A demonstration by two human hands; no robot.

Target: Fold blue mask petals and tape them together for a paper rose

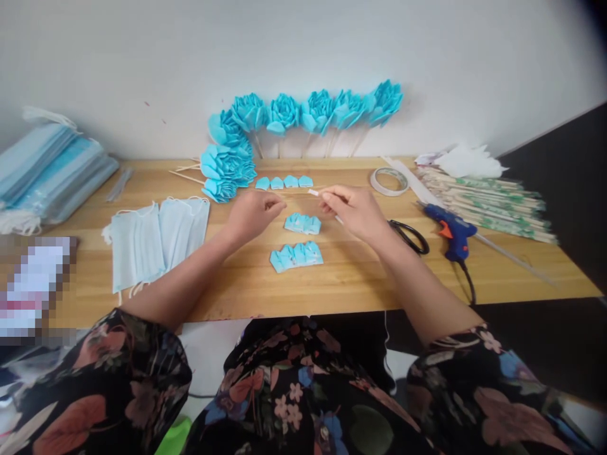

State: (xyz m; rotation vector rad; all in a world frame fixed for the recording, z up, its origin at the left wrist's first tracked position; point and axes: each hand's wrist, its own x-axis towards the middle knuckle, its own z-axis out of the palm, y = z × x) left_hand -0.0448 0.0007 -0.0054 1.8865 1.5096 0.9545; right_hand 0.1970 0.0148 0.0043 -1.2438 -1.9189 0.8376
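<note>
My right hand point(353, 208) is closed around a thin stick with a white tip point(313, 192), which points up and to the left. My left hand point(256, 215) is curled, thumb and fingers pinched together just left of that tip; anything between them is too small to make out. Between and below the hands lie two folded light-blue petal strips, an upper strip point(302, 224) and a lower strip point(296, 255), both with shiny spots. Beyond the hands, several small blue petal pieces point(284, 182) sit in a row.
Finished blue flowers point(283, 114) on sticks lean on the wall, others lie left. Face masks point(161, 243) and a mask stack point(52, 170) are left. At right are a tape roll point(389, 182), black-handled scissors point(411, 237), a blue glue gun point(450, 227) and wrapped chopsticks point(493, 205).
</note>
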